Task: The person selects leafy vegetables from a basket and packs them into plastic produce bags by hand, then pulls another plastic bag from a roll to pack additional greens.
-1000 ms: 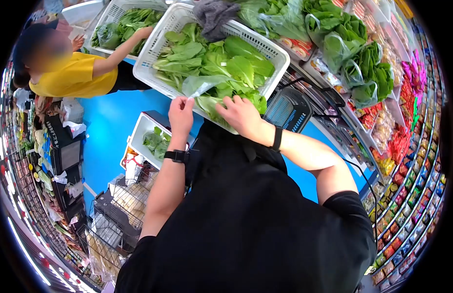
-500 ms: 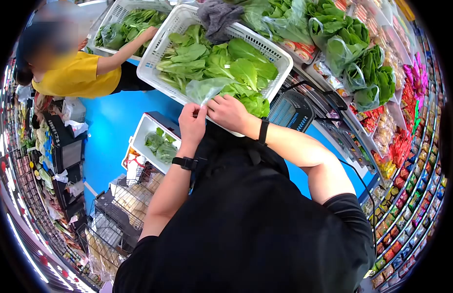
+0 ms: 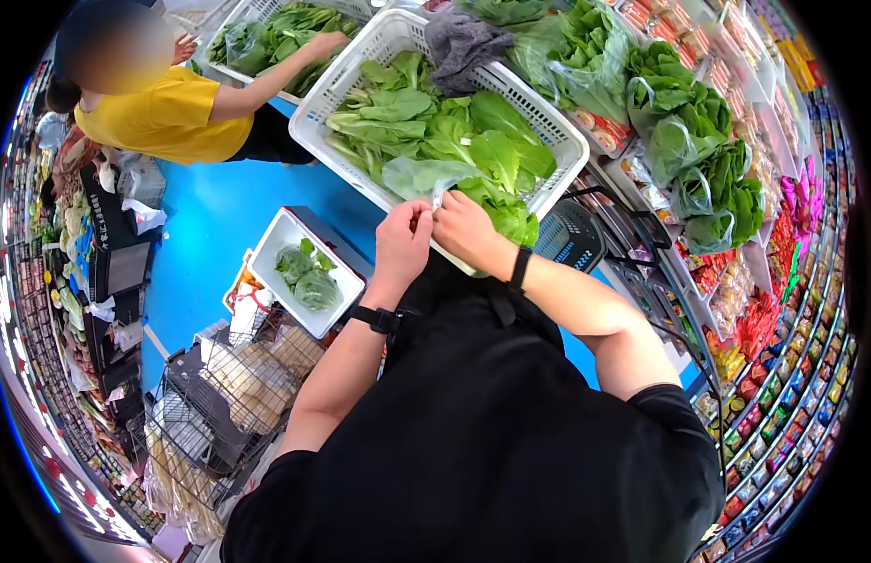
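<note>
A clear plastic bag (image 3: 421,176) lies over the near edge of the leafy greens (image 3: 454,136) in a white crate (image 3: 311,120). My left hand (image 3: 404,242) pinches the bag's near end, fingertips together. Close beside it, nearly touching, my right hand (image 3: 469,229) has its fingers closed on the same end of the bag. Both hands are at the crate's front rim. A grey cloth (image 3: 463,49) hangs over the crate's far edge.
At the left, a person in a yellow shirt (image 3: 163,117) reaches into another crate of greens (image 3: 276,39). Below stands a white box (image 3: 334,314) with bagged greens. A wire cart (image 3: 257,375) is lower left, a dark basket (image 3: 568,236) right of my crate, bagged greens (image 3: 689,122) further right.
My right hand has moved from the greens to the bag end, beside my left hand. The view has shifted, so the crates sit further right.
</note>
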